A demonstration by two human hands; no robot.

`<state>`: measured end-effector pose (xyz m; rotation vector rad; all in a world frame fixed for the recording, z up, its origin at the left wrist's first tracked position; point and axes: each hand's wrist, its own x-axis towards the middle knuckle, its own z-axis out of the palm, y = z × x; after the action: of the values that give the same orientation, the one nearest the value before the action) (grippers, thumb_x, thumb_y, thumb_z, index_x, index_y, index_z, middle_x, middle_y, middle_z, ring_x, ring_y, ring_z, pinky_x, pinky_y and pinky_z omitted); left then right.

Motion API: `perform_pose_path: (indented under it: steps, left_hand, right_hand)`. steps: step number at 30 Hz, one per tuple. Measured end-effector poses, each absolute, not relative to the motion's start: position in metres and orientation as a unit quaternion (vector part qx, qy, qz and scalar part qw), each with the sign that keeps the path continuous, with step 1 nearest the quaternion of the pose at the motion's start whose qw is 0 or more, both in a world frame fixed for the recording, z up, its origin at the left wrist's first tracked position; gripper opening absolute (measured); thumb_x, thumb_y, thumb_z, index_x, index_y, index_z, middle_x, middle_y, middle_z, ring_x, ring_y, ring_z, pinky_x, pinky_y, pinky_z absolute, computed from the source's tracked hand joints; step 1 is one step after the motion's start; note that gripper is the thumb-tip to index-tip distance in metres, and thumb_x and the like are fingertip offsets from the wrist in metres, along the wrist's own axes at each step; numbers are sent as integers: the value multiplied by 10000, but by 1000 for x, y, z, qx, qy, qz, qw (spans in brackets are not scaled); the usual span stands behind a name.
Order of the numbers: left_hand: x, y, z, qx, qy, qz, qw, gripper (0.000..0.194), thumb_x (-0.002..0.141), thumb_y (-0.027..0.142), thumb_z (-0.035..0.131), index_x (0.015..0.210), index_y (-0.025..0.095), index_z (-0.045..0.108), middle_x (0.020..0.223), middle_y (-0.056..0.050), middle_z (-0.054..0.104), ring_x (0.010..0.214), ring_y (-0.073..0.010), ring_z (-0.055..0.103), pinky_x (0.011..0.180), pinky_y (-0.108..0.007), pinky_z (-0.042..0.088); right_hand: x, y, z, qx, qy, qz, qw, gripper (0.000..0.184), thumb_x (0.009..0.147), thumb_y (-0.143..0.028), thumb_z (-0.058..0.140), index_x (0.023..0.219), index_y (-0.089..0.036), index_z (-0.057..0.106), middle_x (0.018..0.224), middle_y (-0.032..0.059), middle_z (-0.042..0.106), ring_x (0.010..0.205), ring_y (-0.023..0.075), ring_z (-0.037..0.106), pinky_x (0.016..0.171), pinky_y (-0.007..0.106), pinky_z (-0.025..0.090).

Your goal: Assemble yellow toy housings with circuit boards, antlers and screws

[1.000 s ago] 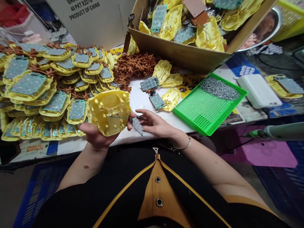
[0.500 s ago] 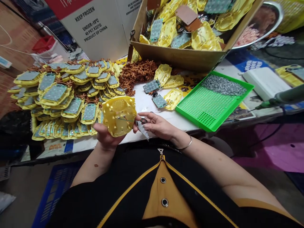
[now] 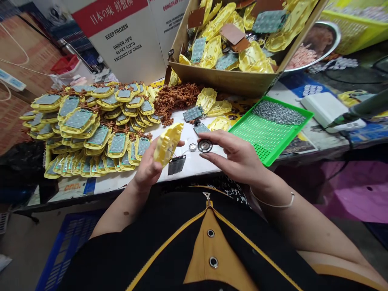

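My left hand [image 3: 148, 167] grips a yellow plastic shell [image 3: 168, 142], turned nearly edge-on above the table's front edge. Below the shell is a dark circuit board [image 3: 176, 165], with thin wires running up toward the shell. Between thumb and forefinger, my right hand [image 3: 239, 155] pinches a small round black-rimmed speaker [image 3: 205, 146]. Just left of it shows a smaller silvery disc [image 3: 192, 147]; whether it is attached cannot be made out. Beyond my right fingers lie yellow shells [image 3: 206, 100] and a wired circuit board [image 3: 193, 113].
Stacked yellow shells with boards [image 3: 79, 119] fill the left side. Behind are a heap of brown parts [image 3: 176, 99] and a cardboard box [image 3: 221, 76] of shells. On the right are a green tray [image 3: 257, 141] of metal screws, a white box [image 3: 325, 107] and a dark power screwdriver [image 3: 360, 106].
The shell has turned from facing me to nearly edge-on. My right hand has moved right, away from it, with the speaker now plainly visible. The circuit board now shows below the shell.
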<state>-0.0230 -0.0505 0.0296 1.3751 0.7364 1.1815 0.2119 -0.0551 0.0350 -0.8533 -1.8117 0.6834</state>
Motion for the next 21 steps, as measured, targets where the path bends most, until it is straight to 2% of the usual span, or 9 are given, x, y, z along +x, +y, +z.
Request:
perform_pose_path:
  steps: [4, 8, 13, 17, 21]
  left_hand:
    - [-3, -57, 24, 565, 288, 465, 618, 770, 747, 746, 659, 1311, 224, 608, 1243, -136, 681, 1213, -341, 621, 1039, -482, 467]
    - [12, -64, 25, 530, 251, 447, 675, 767, 807, 761, 566, 1351, 220, 578, 1360, -151, 625, 1252, -347, 595, 1003, -470, 507]
    - [10, -65, 22, 497, 252, 424, 714, 729, 822, 760, 543, 1258, 185, 646, 1245, -163, 688, 1183, -355, 638, 942, -468, 542]
    - [8, -59, 24, 478, 277, 419, 720, 762, 770, 804, 566, 1184, 174, 683, 1125, -152, 730, 1080, -346, 680, 880, -450, 565]
    - [15, -49, 42, 489, 279, 427, 708, 776, 698, 807, 646, 1158, 184, 691, 1091, -127, 735, 1106, -347, 665, 918, -448, 556]
  right_hand:
    - [198, -64, 47, -359, -770, 208, 484, 336, 911, -252, 627, 1243, -209, 602, 1054, 88, 726, 945, 206, 691, 859, 385, 587]
    - [183, -64, 36, -412, -710, 201, 534, 311, 891, -286, 627, 1186, -240, 538, 954, 33, 706, 781, 163, 689, 728, 330, 597]
    - [179, -61, 29, -383, -702, 172, 575, 133, 917, -302, 655, 1013, -240, 587, 846, -2, 711, 707, 130, 673, 673, 283, 576]
    - [181, -54, 28, -336, -721, 75, 601, 146, 946, -214, 616, 1092, -215, 618, 884, 30, 728, 752, 132, 687, 682, 274, 579]
    - [188, -44, 34, -307, -732, -41, 607, 209, 950, -177, 595, 1150, -220, 636, 918, 53, 699, 774, 139, 671, 649, 269, 579]
